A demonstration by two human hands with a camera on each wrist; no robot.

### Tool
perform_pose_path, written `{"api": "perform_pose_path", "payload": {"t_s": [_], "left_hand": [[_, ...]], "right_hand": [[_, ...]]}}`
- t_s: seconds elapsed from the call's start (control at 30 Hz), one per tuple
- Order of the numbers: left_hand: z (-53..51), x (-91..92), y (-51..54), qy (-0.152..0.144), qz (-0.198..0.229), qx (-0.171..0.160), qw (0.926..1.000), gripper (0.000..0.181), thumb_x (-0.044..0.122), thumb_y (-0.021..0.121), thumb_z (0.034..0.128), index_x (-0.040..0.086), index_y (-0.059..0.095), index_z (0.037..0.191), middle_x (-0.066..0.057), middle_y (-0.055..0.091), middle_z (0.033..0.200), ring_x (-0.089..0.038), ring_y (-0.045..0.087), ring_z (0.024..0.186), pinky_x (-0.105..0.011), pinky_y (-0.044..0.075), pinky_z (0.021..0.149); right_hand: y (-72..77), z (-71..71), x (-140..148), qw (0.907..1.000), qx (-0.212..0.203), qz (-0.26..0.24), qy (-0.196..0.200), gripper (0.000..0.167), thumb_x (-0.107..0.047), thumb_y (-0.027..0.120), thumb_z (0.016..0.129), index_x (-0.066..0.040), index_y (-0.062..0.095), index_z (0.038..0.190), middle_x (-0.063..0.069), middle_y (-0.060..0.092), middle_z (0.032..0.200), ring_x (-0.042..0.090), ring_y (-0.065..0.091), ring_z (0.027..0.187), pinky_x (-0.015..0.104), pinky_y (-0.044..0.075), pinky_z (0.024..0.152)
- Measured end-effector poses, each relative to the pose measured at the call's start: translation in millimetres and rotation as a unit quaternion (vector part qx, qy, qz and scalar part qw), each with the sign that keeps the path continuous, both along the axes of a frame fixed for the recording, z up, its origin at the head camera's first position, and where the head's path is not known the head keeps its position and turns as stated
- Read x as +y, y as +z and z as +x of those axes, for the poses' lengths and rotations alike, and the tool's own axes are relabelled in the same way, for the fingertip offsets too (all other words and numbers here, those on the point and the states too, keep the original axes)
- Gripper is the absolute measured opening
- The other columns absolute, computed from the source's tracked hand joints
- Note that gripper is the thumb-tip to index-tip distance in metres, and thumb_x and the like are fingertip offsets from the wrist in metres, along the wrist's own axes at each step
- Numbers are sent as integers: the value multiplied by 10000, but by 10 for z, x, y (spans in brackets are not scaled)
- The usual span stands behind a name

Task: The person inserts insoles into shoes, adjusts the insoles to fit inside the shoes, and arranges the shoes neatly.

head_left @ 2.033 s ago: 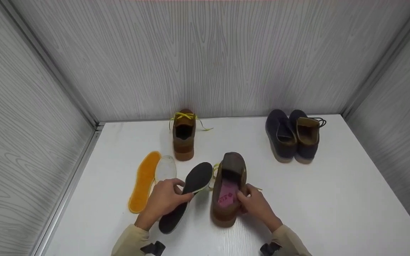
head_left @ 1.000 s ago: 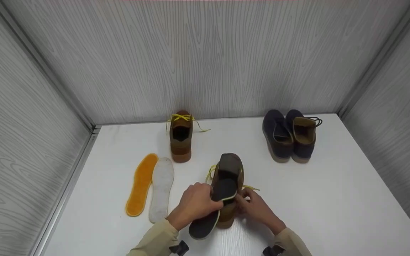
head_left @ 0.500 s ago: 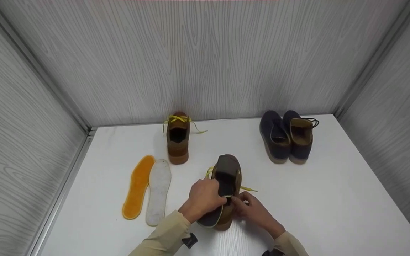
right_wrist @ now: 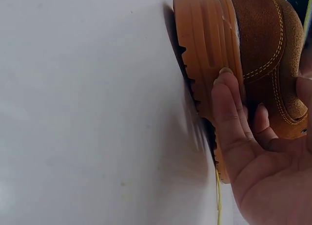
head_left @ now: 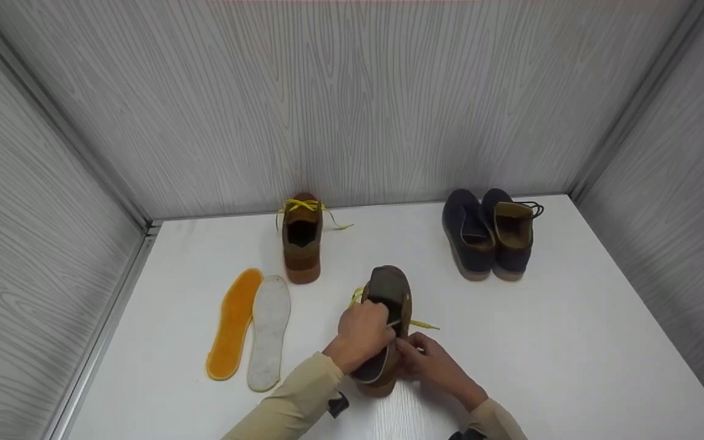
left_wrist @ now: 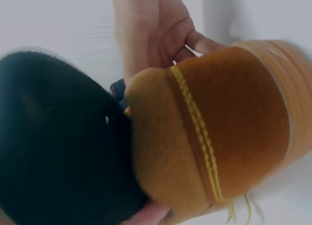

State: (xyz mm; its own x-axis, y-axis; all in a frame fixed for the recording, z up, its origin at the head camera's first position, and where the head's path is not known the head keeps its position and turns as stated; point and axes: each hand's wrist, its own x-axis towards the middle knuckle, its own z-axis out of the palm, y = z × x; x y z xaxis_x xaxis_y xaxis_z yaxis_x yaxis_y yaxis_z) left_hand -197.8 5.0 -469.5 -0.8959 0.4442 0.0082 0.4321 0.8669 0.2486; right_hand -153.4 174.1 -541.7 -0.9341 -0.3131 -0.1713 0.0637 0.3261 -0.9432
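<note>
A brown lace-up shoe [head_left: 379, 389] stands near the front of the table with its heel towards me and its tongue folded forward. My left hand [head_left: 361, 333] reaches into the shoe's opening and grips a dark insole [head_left: 371, 368], whose heel end sticks out at the back. In the left wrist view the dark insole [left_wrist: 58, 137] fills the left side, beside the shoe's heel [left_wrist: 234, 118]. My right hand [head_left: 431, 365] holds the shoe's right side; in the right wrist view its fingers [right_wrist: 226, 103] lie along the sole and the thumb is at the collar. The insole's front part is hidden inside.
An orange insole [head_left: 233, 330] and a white insole [head_left: 269, 336] lie side by side at the left. Another brown shoe with yellow laces [head_left: 303, 244] stands behind them. A pair of dark blue shoes [head_left: 480, 238] stands at the back right, before a grey panel wall [head_left: 352, 104].
My left hand has carried the dark insole right from beside the shoe, then forward into its opening. My right hand has stayed at the shoe's side.
</note>
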Motion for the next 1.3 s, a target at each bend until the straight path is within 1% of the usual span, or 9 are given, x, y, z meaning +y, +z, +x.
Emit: {"api": "perform_pose_path", "payload": {"t_s": [0.13,0.2,0.47,0.6,0.7,0.87,1.07,1.17,1.3], "left_hand": [[-13,53,-59,-95,-142,393,9991,122,167,683,798,49,667,772,-94,646,697,-232,632,605,-332,495,492],[-29,79,-73,-94,-263,488,9984,122,168,685,807,50,680,780,-102,655,711,-241,642,622,-339,504,505],[-77,228,-89,-104,-721,403,9965,128,167,657,870,65,711,816,-120,673,773,-269,666,692,-373,524,532],[-114,291,-122,-93,-1021,258,9944,113,165,649,882,77,715,859,-113,675,811,-263,669,721,-370,528,545],[-146,313,-146,-126,-1100,142,9937,107,170,653,881,85,716,866,-109,679,815,-257,671,721,-369,530,544],[-193,310,-183,-270,-1007,92,9945,119,162,647,884,74,714,840,-120,675,801,-269,669,713,-369,529,537],[-233,297,-214,-485,-838,-47,9953,148,159,621,910,64,700,829,-120,676,799,-289,669,732,-378,537,566],[-240,312,-215,-557,-965,-44,9938,144,163,616,914,63,698,850,-117,679,823,-287,668,756,-381,540,582],[-247,336,-225,-543,-1180,-4,9915,150,167,613,914,64,693,840,-108,682,811,-267,670,741,-368,538,553]], "right_hand": [[-215,-58,17,9997,118,227,-15,370,-368,454,1006,-25,584,1050,37,602,943,180,571,853,327,461,735],[-248,-63,20,9994,185,281,-53,386,-389,454,1002,-30,590,1047,35,603,939,169,567,848,317,458,731],[-271,-48,40,9993,263,234,-123,384,-390,458,1000,-30,588,1026,52,592,920,183,558,844,326,451,714],[-262,-40,34,9998,120,100,-80,385,-391,454,1002,-24,569,1017,58,593,920,189,578,839,329,461,710],[-250,-36,28,10000,-3,-12,-37,400,-401,449,1001,-17,559,1018,64,607,919,200,602,832,333,473,709],[-248,-38,27,9999,-87,-80,-18,414,-405,437,1005,-10,561,1030,64,624,904,201,613,824,329,478,707],[-236,-36,23,9999,-105,13,52,412,-402,412,1014,-17,554,1049,67,588,894,200,561,799,321,460,679],[-167,-19,10,9999,-140,12,61,377,-368,411,1021,-16,546,1032,80,573,885,215,540,799,323,443,674],[20,32,-28,9999,-132,-11,95,324,-316,416,1027,-24,550,982,92,568,848,221,535,780,313,434,664]]}}
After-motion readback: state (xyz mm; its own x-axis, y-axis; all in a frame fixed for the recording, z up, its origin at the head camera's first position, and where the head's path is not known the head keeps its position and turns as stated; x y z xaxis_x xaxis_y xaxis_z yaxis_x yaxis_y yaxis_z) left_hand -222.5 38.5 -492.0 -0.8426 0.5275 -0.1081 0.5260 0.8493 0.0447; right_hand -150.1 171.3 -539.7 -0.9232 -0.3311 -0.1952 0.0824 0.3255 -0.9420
